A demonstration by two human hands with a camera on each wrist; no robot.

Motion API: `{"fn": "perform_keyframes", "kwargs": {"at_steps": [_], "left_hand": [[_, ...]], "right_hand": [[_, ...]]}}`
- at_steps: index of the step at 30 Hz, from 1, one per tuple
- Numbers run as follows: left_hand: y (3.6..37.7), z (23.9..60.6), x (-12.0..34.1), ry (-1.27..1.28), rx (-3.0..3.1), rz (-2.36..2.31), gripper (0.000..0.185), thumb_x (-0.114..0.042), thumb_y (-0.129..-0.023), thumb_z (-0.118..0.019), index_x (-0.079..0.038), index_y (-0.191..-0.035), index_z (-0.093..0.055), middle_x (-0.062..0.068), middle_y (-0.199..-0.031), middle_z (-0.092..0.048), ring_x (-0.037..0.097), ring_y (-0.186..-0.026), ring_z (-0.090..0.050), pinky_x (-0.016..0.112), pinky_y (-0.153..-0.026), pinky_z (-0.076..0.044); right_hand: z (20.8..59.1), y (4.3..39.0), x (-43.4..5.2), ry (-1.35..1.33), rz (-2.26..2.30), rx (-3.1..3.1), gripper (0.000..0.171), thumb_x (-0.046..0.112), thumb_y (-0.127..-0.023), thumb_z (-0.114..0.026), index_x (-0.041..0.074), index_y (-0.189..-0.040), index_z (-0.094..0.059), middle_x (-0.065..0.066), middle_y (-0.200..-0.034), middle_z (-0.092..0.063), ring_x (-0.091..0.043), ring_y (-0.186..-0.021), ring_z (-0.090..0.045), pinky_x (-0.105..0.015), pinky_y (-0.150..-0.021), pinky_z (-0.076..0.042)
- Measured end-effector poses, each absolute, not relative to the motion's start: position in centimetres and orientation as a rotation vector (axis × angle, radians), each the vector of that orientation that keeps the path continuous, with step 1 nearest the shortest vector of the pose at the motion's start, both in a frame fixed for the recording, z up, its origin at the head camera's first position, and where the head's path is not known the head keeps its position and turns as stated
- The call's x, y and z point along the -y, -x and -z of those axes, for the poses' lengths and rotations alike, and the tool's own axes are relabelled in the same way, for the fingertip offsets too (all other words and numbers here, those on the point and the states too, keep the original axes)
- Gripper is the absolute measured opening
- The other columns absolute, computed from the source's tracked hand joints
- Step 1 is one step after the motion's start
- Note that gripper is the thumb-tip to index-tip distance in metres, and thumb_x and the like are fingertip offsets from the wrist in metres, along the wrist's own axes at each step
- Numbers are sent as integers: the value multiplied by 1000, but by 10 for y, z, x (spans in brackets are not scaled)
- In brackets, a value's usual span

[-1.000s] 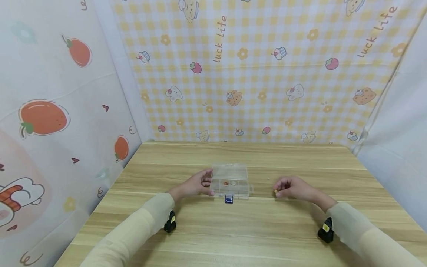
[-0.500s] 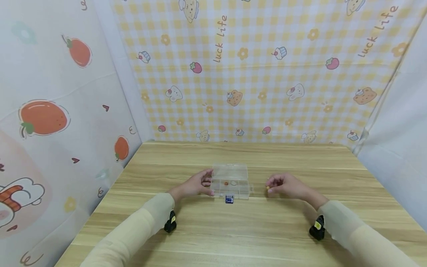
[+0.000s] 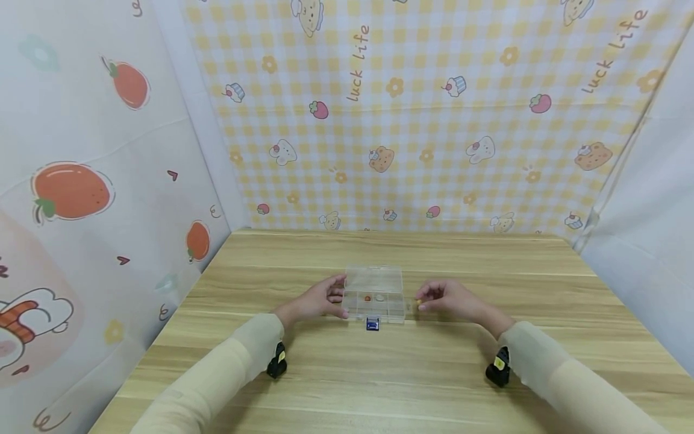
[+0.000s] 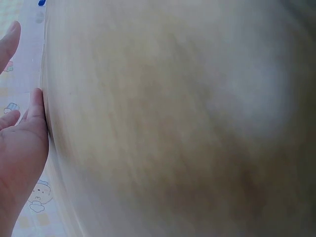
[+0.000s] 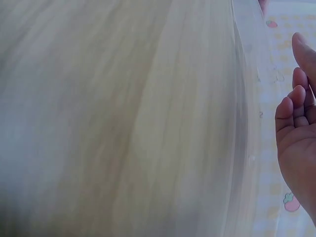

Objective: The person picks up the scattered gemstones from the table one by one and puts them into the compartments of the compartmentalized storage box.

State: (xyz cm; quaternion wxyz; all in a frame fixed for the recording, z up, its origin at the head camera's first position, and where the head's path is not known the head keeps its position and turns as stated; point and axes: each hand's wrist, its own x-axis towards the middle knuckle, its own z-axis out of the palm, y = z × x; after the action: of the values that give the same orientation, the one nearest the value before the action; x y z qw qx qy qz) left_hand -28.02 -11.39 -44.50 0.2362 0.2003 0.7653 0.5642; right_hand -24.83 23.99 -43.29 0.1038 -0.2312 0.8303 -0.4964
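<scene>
A small clear plastic compartment box (image 3: pixel 388 314) lies on the table with its lid (image 3: pixel 374 279) raised at the back. In its back compartments sit a small orange-red piece (image 3: pixel 367 298) and, to its right, a whitish round piece (image 3: pixel 379 298). A blue latch (image 3: pixel 372 325) hangs at the front edge. My left hand (image 3: pixel 320 299) holds the box's left side, thumb at the near corner and fingers farther back. Just right of the box, my right hand (image 3: pixel 447 298) pinches a tiny orange-yellow bead-like piece (image 3: pixel 419 302) between thumb and index finger.
The wooden table (image 3: pixel 347 380) reaches back to a yellow checked cloth (image 3: pixel 412 150). White printed cloth (image 3: pixel 130 181) hangs at the left, plain white cloth (image 3: pixel 645 223) at the right. Black wrist cameras (image 3: pixel 277 360) sit under both sleeves.
My right hand has moved left across the table to the box's right edge, carrying the orange-yellow piece. A tiny pale piece seen behind that hand earlier is now hidden. My left hand has stayed put.
</scene>
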Motion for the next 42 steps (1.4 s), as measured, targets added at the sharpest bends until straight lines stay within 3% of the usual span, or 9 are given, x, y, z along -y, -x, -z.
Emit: {"fn": "perform_keyframes", "kwargs": {"at_steps": [8, 17, 42], "left_hand": [[281, 446, 114, -553, -2109, -1539, 99, 2, -76, -81, -2, -154, -19, 21, -149, -34, 36, -129, -43, 38, -106, -41], [281, 447, 115, -567, -2107, -1532, 99, 1, -77, -80, 0, -154, -18, 22, -149, -34, 38, -130, -42, 39, -105, -42], [280, 446, 115, -547, -2116, -1541, 100, 1, -76, -81, -2, -154, -19, 19, -149, -36, 35, -129, -43, 38, -106, -41]], "right_hand": [[427, 250, -220, 688, 1434, -2474, 23, 17, -82, -79, 3, -98, -72, -5, -95, -65, -20, -82, -55, -25, -66, -49], [423, 254, -197, 762, 1428, -2445, 13, 9, -84, -76, 5, -96, -72, -3, -91, -64, -19, -77, -53, -24, -63, -47], [427, 267, -167, 969, 1376, -2389, 14, 7, -82, -77, 1, -95, -73, -2, -88, -63, -15, -73, -50, -22, -61, -45]]}}
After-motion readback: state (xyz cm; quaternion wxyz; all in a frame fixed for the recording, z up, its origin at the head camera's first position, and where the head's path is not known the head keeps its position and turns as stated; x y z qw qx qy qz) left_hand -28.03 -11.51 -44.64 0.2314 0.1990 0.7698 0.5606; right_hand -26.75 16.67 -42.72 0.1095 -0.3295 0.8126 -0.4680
